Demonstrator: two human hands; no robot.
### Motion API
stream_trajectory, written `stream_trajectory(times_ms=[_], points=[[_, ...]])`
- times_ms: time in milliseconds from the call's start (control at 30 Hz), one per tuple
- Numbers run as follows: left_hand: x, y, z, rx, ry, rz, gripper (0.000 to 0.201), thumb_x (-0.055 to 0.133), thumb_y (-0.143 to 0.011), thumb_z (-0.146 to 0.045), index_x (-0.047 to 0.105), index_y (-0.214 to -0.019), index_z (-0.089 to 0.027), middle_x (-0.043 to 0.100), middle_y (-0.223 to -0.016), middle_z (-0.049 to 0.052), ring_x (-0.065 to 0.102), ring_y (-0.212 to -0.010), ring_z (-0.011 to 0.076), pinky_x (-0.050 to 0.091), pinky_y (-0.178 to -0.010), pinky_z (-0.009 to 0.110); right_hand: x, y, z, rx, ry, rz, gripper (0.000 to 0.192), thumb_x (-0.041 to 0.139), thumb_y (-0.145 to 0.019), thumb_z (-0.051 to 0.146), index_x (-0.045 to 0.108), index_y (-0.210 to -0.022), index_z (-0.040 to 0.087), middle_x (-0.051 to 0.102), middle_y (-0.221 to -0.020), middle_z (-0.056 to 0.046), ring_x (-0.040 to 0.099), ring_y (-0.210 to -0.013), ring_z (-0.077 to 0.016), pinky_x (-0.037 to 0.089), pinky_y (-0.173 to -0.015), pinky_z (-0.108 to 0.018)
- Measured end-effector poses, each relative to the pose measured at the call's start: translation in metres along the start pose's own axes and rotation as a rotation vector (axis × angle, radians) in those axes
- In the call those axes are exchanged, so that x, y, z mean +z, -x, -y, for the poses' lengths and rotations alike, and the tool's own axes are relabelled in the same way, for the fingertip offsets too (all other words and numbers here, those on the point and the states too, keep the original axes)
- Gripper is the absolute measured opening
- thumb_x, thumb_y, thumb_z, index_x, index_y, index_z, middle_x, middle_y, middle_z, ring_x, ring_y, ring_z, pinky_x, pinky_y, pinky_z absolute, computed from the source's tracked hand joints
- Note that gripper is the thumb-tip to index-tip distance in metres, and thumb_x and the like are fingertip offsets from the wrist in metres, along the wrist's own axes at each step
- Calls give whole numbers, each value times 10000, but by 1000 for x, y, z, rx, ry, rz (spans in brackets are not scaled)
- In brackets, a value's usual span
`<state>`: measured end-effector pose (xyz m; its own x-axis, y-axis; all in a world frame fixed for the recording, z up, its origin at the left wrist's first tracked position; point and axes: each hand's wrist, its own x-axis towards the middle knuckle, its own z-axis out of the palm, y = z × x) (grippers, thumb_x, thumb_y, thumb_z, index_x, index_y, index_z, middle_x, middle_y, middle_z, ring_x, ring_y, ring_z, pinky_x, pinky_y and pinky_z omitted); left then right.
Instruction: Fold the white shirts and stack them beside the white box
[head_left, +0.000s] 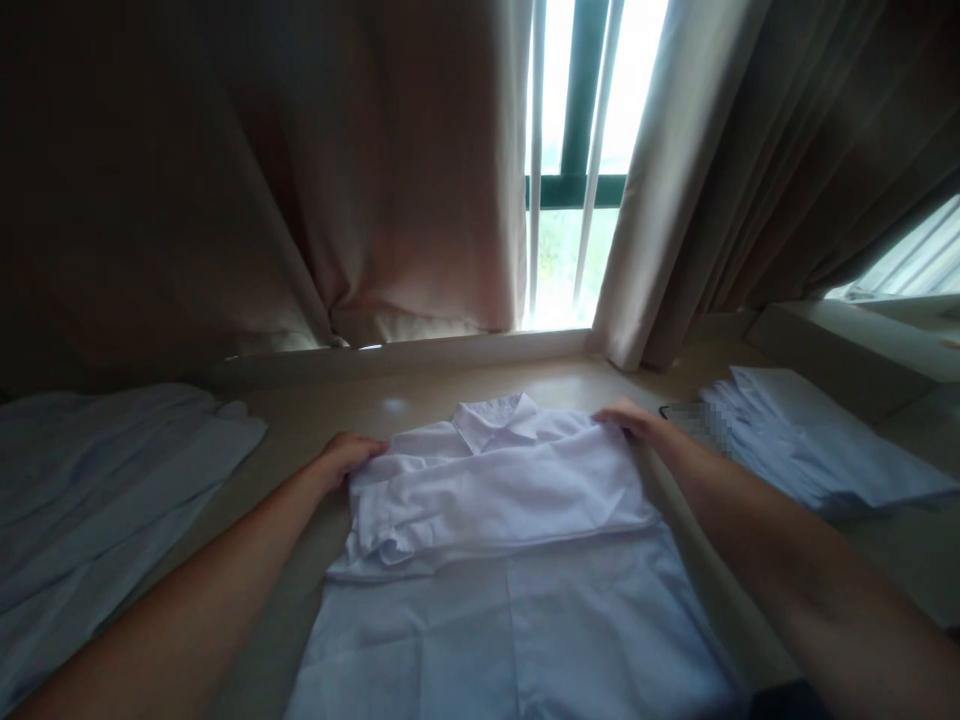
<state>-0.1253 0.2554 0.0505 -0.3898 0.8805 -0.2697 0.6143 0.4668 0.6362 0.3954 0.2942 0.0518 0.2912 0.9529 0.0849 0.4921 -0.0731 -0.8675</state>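
On the table, left hand (346, 455) and right hand (626, 418) pinch the white shirt (495, 490) (no readable label).

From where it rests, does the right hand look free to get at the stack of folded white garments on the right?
Probably yes: the right hand rests on the white shirt's shoulder, and the stack of folded white garments lies just beside it with nothing between.

Bare table (315, 400) between shirt piles (97, 500) (810, 440); curtains (375, 200) behind.
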Motion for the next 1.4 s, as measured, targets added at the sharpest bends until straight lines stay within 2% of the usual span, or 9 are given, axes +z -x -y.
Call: stream_trajectory(times_ms=[100, 233, 567, 700, 833, 967, 1067, 1267, 1400], points=[[-3, -9, 6, -33, 15, 43, 324, 740, -539, -383, 724, -755, -141, 712, -704, 74, 657, -668, 241, 470, -557, 290, 3, -9, 1, 122, 88, 116, 315, 729, -623, 179, 504, -403, 178, 404, -405, 39, 471, -504, -127, 370, -517, -271], [-6, -21, 13, -45, -73, -93, 317, 748, -572, -368, 727, -789, -138, 711, -749, 80, 653, -690, 241, 455, -578, 297, 5, -16, 2, 214, 169, 71, 246, 668, -707, 172, 584, -479, 133, 474, -471, 7, 542, -595, -145, 399, -594, -283], [-11, -50, -29, 50, -104, -428, 442, 688, -727, -447, 700, -1007, -106, 710, -974, 79, 605, -783, 169, 421, -670, 259, 18, -55, 21, -36, 333, -46, 477, 456, -868, 368, 664, -763, -48, 683, -857, -145, 612, -821, -116, 365, -732, -270], [-19, -51, -34, 123, -122, -374, 495, 619, -810, -454, 647, -1082, -41, 690, -1069, 103, 590, -846, 149, 413, -736, 250, 15, -60, 26, -132, 407, 52, 542, 461, -896, 440, 652, -954, -64, 689, -961, -180, 621, -840, -112, 392, -764, -243], [-19, -33, -11, 158, -139, -307, 641, 553, -855, -522, 570, -1191, 25, 644, -1176, 191, 587, -958, 191, 414, -811, 294, 2, -13, 12, -312, 553, 84, 572, 511, -925, 465, 554, -1227, -19, 654, -1133, -209, 626, -974, -209, 447, -853, -316], [-18, 19, 25, 199, -169, -354, 726, 525, -854, -566, 492, -1299, 7, 571, -1287, 230, 559, -1097, 248, 415, -883, 334, -28, 84, -10, -582, 631, 94, 486, 500, -941, 456, 525, -1312, 143, 574, -1306, -138, 528, -1195, -280, 391, -1019, -416], [-13, 86, 52, 286, -185, -339, 641, 482, -864, -577, 543, -1262, -78, 612, -1232, 171, 569, -1124, 250, 426, -919, 329, -61, 165, -33, -609, 692, 105, 514, 483, -931, 501, 499, -1332, 180, 563, -1301, -147, 528, -1186, -305, 420, -991, -445], [16, 240, 135, 318, -256, -446, 636, 516, -788, -602, 544, -1212, -128, 601, -1223, 155, 540, -1175, 290, 381, -1056, 400, -105, 294, -88, -206, 622, 120, 485, 534, -843, 624, 575, -1058, 192, 651, -1030, -124, 637, -923, -268, 502, -813, -379], [42, 317, 200, 81, -124, -548, 683, 592, -661, -687, 555, -1058, -133, 631, -1044, 173, 602, -1024, 332, 474, -942, 456, -101, 347, -107, 7, 530, 164, 416, 536, -804, 652, 545, -774, 237, 662, -832, -104, 647, -802, -260, 493, -747, -350]])
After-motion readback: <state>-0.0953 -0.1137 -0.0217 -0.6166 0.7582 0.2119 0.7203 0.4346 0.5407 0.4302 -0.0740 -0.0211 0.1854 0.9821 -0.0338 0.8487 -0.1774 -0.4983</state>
